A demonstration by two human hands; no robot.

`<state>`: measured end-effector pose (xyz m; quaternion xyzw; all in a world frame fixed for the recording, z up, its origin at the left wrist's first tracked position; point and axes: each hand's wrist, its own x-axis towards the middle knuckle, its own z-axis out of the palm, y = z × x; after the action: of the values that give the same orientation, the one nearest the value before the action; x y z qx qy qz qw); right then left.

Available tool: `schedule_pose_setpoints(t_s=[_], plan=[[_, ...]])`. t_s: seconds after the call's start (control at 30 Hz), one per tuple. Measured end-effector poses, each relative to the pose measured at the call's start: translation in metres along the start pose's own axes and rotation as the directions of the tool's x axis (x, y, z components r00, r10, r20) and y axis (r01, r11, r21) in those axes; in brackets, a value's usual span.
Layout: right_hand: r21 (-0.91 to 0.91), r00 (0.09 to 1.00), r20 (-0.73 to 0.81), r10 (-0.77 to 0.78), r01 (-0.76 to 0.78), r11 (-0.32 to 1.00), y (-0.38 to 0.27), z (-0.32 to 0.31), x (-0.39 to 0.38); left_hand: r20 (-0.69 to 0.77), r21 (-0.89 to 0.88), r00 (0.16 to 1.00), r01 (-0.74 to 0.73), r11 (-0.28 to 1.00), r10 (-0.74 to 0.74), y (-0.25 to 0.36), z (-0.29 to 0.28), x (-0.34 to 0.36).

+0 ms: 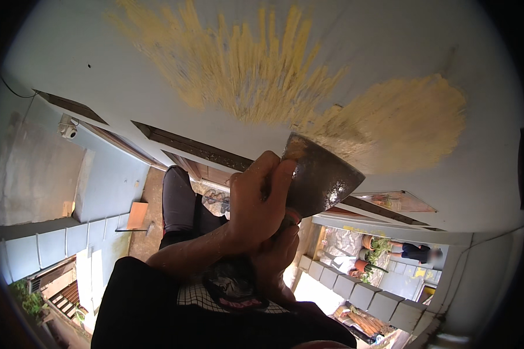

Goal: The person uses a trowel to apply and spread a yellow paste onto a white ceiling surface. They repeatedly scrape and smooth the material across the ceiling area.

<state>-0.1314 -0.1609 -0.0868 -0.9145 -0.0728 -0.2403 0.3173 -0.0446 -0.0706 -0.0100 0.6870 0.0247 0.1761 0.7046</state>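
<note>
A pale painted surface (pixel 262 70) fills the upper part of the view, with a streaky yellow patch (pixel 244 70) and a rounder yellow patch (pixel 413 125) on it. Both my hands are closed on a scraper with a wide, dark, worn metal blade (pixel 323 177). My left hand (pixel 259 195) grips the blade's left edge, its thumb lying against the metal. Lower down, my right hand (pixel 279 256) is wrapped round the handle, which is mostly hidden; a bit of red shows there. The blade's top corner is close to the lower edge of the yellow; whether it touches cannot be made out.
A dark-clad leg (pixel 179 198) is at the left, near an orange board (pixel 137 216). Slots (pixel 186 142) run along the pale surface. At the right are a row of blocks (pixel 370 294), potted plants (pixel 361 266) and a person (pixel 416 253) in dark clothes farther off.
</note>
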Motion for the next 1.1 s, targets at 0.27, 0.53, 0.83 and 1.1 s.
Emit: schedule_pose_setpoints(t_s=[0.27, 0.53, 0.83, 1.1], plan=[[0.433, 0.942, 0.074, 0.328, -0.327, 0.84, 0.003, 0.005, 0.001, -0.027, -0.027, 1.0, -0.016, 1.0, 0.015, -0.006, 0.004, 0.002], [0.772, 0.854, 0.252, 0.454, -0.461, 0.439, 0.01, 0.011, 0.007, -0.051, -0.026, 0.994, -0.093, 0.995, 0.092, 0.004, 0.002, 0.011], [0.166, 0.988, 0.03, 0.15, -0.153, 0.974, -0.011, 0.001, 0.009, 0.055, -0.004, 0.997, -0.045, 0.999, 0.046, 0.003, -0.011, 0.01], [0.611, 0.862, 0.398, 0.313, -0.504, 0.611, -0.021, -0.021, 0.029, 0.134, -0.026, 0.991, -0.019, 0.999, 0.022, 0.009, -0.018, 0.015]])
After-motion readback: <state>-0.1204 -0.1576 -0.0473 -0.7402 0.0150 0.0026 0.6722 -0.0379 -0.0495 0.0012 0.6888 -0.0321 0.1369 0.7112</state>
